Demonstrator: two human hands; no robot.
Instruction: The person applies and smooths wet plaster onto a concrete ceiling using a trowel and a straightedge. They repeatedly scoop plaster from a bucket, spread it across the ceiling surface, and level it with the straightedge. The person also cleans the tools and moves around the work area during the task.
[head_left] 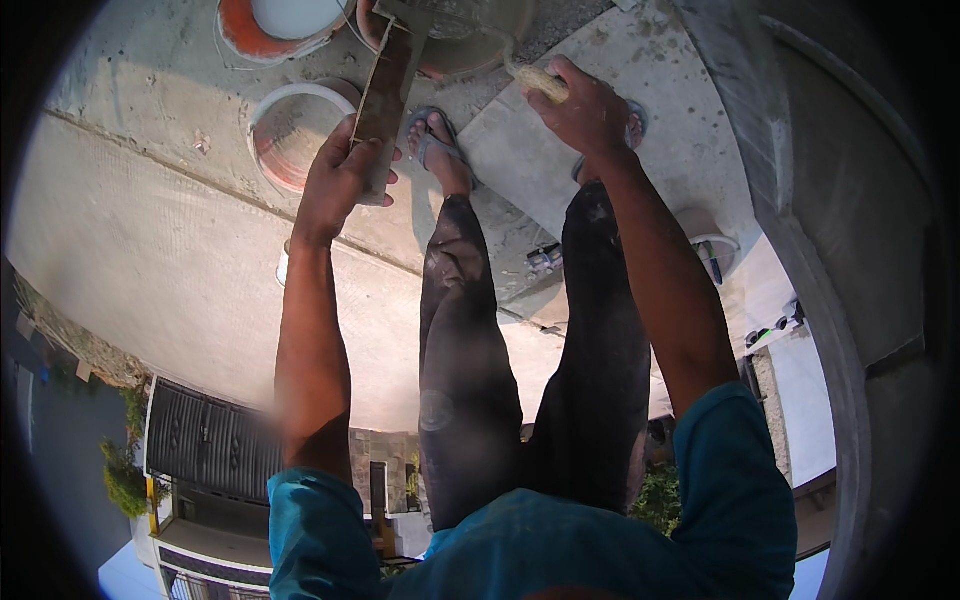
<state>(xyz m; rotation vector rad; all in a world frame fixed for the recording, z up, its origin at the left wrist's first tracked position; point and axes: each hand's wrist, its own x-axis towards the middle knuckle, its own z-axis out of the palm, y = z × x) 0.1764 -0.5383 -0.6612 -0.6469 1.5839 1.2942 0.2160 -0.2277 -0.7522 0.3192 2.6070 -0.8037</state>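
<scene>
My left hand (338, 185) is closed around the lower end of a long, narrow, channel-like piece (385, 95), brown on its broad face with pale, mortar-smeared edges. It slants up and away from me, its far end close to a round tub (500, 40) of greyish content. In my right hand (585, 115) is the pale, worn handle of a trowel (542, 84). A thin bent neck runs from that handle toward the tub; the blade is blurred and hard to make out. Both hands are well apart, above my sandalled feet.
Left of my feet stands a white-rimmed bucket (290, 92), reddish inside. An orange tub (240, 35) with whitish content lies farther off. A pale slab (650, 60) covers the ground under my right foot. Near the right wall (770, 130), a small pail (735, 242) holds a dark tool.
</scene>
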